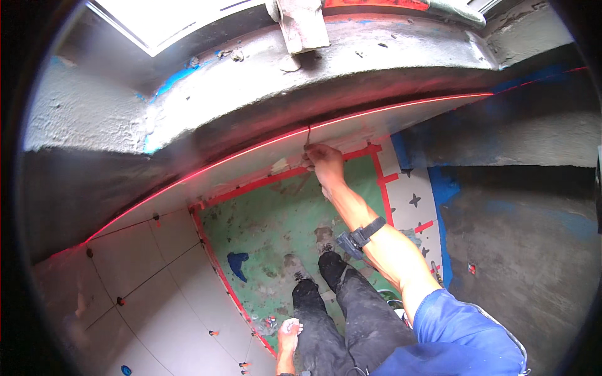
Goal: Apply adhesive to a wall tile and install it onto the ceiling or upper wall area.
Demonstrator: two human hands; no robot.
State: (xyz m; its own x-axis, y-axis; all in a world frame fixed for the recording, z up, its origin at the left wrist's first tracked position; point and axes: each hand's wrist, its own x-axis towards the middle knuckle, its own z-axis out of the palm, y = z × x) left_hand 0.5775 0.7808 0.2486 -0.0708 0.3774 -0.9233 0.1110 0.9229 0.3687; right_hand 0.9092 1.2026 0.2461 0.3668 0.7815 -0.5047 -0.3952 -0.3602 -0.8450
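Observation:
My right hand [327, 164] reaches forward to the light grey tile row [263, 150] low on the wall. Its fingers are pinched at a thin dark strip or joint [308, 134], just under the red laser line [226, 157] along the tiles' top edge. What lies between the fingertips is too small to make out. My left hand [289, 335], pale with dust, hangs beside my left leg. Its fingers are loosely bent and somewhat apart, with nothing visible in them.
Green sheeting [251, 219] edged with red tape covers the floor under my shoes. Large tiles [157, 301] with levelling clips lie at left. Cross-shaped spacers [414, 200] sit on tiles at right. A dusty block-like tool [303, 28] rests on the rough ledge [232, 88] above.

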